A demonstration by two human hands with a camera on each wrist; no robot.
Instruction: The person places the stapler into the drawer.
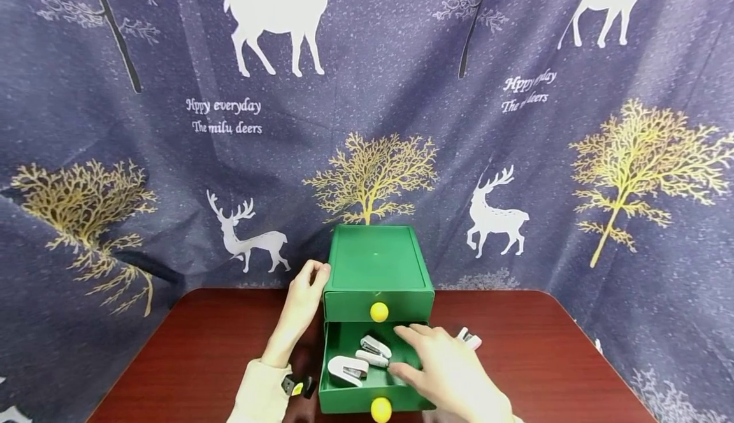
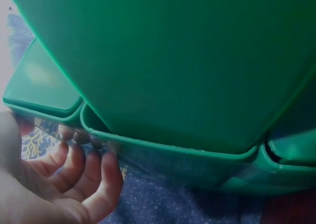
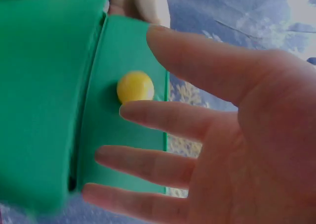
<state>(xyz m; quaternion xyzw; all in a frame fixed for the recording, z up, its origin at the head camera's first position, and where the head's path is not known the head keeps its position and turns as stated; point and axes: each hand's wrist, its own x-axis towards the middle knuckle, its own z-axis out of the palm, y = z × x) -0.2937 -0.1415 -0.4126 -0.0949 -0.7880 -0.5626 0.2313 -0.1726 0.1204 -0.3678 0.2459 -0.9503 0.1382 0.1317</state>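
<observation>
A green drawer cabinet (image 1: 375, 257) has its lower drawer (image 1: 346, 402) pulled out and its upper drawer shut. White staplers (image 1: 347, 369) lie in the left and middle of the lower drawer. My left hand (image 1: 304, 299) rests at the cabinet's upper left edge. Its bent fingertips touch the side wall in the left wrist view. Over the right part of the open drawer hovers my right hand (image 1: 444, 369), fingers spread and nothing held. In the right wrist view, its fingers stretch in front of a green drawer front with a yellow knob (image 3: 135, 87).
A pale pink and white stapler (image 1: 470, 339) lies on the red-brown table (image 1: 533, 346), right of the cabinet and partly behind my right hand. A dark blue curtain (image 1: 395, 104) with deer and trees hangs behind the table.
</observation>
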